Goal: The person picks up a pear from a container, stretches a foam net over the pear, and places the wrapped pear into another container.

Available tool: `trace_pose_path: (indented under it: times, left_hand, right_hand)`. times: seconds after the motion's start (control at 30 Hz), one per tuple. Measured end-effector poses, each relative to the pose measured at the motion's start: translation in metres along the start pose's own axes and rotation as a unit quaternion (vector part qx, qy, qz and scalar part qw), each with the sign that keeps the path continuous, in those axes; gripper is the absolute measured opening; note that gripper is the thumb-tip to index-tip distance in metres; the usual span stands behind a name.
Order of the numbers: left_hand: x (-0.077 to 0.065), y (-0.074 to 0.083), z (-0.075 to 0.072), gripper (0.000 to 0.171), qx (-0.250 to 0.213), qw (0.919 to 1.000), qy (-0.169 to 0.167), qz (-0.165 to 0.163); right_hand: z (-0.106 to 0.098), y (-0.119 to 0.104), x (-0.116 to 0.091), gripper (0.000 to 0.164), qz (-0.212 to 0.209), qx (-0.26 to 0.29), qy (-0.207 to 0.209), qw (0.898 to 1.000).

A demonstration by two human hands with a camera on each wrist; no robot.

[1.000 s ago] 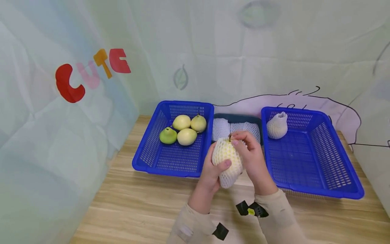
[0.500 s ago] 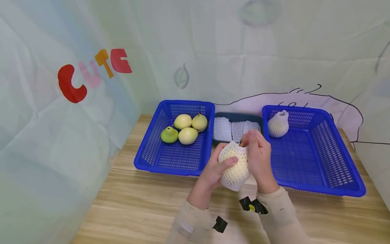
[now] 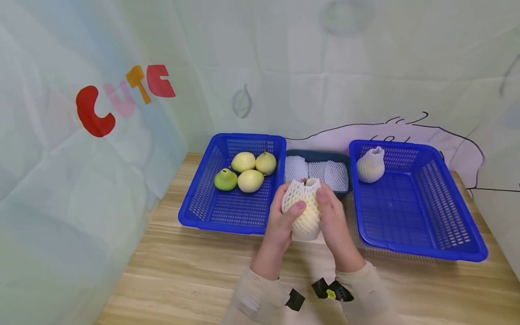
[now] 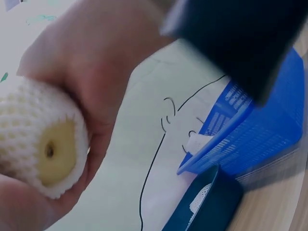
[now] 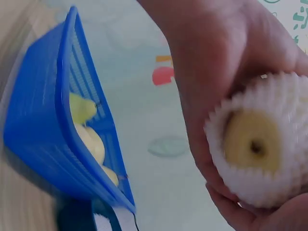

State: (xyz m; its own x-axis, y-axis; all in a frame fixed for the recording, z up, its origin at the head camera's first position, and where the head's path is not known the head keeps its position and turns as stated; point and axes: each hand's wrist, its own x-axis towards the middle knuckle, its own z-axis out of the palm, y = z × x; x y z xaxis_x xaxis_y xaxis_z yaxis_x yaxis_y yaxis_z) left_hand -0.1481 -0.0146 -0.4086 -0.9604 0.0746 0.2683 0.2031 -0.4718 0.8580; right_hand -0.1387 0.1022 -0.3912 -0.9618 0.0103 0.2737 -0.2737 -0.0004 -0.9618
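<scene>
A pear [image 3: 304, 212] in a white foam net sleeve is held upright above the table, its brown stem showing at the sleeve's top. My left hand [image 3: 281, 221] grips it from the left, thumb across the front. From the right, my right hand [image 3: 334, 219] holds the same pear, thumb near the upper edge. Both wrist views show the pear's bare yellow bottom [image 4: 58, 153] through the sleeve's lower opening, with fingers curled around the netting [image 5: 288, 139].
Several bare pears [image 3: 250, 181] lie in the left blue basket [image 3: 227, 228]. The right blue basket [image 3: 418, 253] contains one sleeved pear [image 3: 371, 166]. Between them, a dark green tray [image 3: 317, 155] holds folded foam net sleeves [image 3: 336, 176]. All stand on a wooden table [image 3: 195, 275].
My right hand has left the stem and sleeve top, which it was pinching, and now grips the pear's right side. The pear has turned more upright and shifted slightly left.
</scene>
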Motion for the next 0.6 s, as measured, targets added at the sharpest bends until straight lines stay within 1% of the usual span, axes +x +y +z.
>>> trace_pose_path:
  times: [0.07,0.13,0.2,0.27,0.3,0.37,0.4,0.43,0.5,0.53,0.57,0.6]
  left_hand:
    - [-0.001,-0.001,0.000,0.062,0.017,0.9992,0.015,0.033]
    - [-0.002,-0.002,0.001,0.063,0.040,0.9969,0.031,0.060]
    - [-0.002,-0.003,0.002,0.062,0.061,0.9938,0.048,0.080]
    - [-0.002,-0.003,0.002,0.059,0.090,0.9899,0.050,0.098]
    - [-0.001,-0.002,0.002,0.060,0.110,0.9879,0.040,0.101]
    - [0.002,0.000,-0.001,0.066,0.163,0.9819,0.004,0.097]
    - [0.003,0.002,-0.003,0.071,0.183,0.9786,-0.020,0.093]
    - [0.004,0.003,-0.005,0.076,0.205,0.9738,-0.045,0.087]
    - [0.006,0.005,-0.008,0.084,0.237,0.9641,-0.085,0.083]
    - [0.006,0.005,-0.008,0.084,0.242,0.9620,-0.094,0.083]
    - [0.006,0.004,-0.009,0.081,0.245,0.9610,-0.095,0.087]
    - [0.005,0.004,-0.009,0.078,0.239,0.9616,-0.096,0.094]
  right_hand:
    - [0.006,0.000,0.000,0.052,0.011,0.005,0.030,0.999]
    - [0.009,0.000,0.001,0.053,0.017,0.020,0.051,0.998]
    - [0.010,0.001,0.001,0.053,0.018,0.032,0.053,0.998]
    - [0.008,0.002,0.002,0.053,0.018,0.030,0.036,0.999]
    - [0.007,0.003,0.003,0.056,0.010,0.025,0.023,0.999]
    - [0.002,0.006,0.003,0.065,-0.007,0.007,-0.003,1.000]
    - [0.000,0.007,0.003,0.068,-0.011,0.000,-0.017,1.000]
    - [-0.003,0.006,0.003,0.067,-0.015,-0.010,-0.027,0.999]
    - [-0.006,0.005,0.004,0.061,-0.017,-0.024,-0.038,0.999]
    - [-0.006,0.003,0.005,0.054,-0.009,-0.032,-0.035,0.999]
    - [-0.006,0.002,0.005,0.045,0.001,-0.038,-0.032,0.999]
    - [-0.006,0.001,0.006,0.039,0.012,-0.042,-0.026,0.999]
